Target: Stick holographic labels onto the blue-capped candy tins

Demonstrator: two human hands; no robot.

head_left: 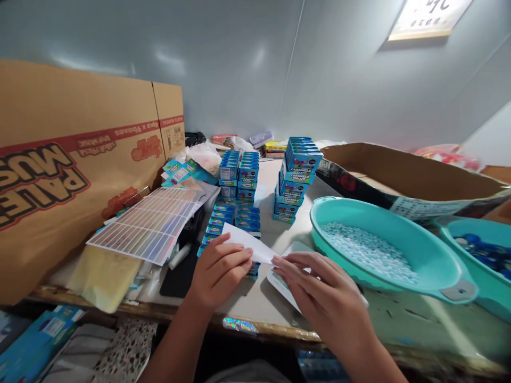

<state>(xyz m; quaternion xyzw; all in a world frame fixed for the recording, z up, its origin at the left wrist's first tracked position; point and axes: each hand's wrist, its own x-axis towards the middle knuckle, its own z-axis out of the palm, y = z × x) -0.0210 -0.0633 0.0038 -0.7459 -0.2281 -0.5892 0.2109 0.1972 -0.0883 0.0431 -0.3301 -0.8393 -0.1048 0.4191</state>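
White paper piece held above the table, close to its front edge. Left end clamped in the fingers of the left hand; right end pinched by those of the right hand. Table top pale in the middle, greenish and marked at right; worn front edge, to which an iridescent strip is fixed. Behind, blue boxes are stacked in columns. To the right, pale blue pieces are held in a teal basin. At left, the table is bordered by a large printed carton. Room backed by a seamed grey wall, on which a sign is mounted.
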